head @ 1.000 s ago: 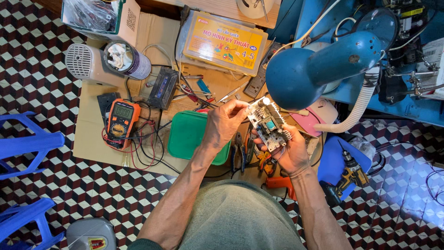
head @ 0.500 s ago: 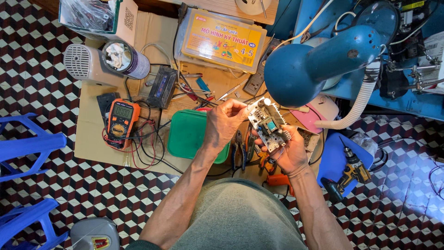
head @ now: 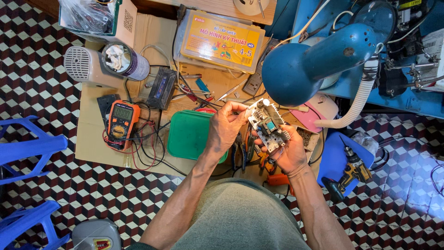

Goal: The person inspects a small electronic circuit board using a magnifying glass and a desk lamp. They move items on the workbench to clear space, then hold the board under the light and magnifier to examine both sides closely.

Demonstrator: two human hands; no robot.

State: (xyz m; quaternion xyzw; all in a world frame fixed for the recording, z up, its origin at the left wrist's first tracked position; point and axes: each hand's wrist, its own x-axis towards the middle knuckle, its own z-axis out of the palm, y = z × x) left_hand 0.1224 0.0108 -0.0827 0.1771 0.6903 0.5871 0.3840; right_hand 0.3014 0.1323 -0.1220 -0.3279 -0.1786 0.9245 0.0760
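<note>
My right hand cradling the circuit board as before, grip closed under it, my left hand still pinching its upper corner, board held above the cardboard sheet, beside green lid, nothing noticeably shifted.

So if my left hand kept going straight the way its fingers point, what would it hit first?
Most likely the circuit board: the left hand points right, fingertips already at its edge. The right hand cradles the board from below.

The left hand covers the green lid's right edge and the circuit board's left corner. The right hand hides the board's underside. Board parts are too small to tell. Far right, the blue lamp blocks the bench behind.
</note>
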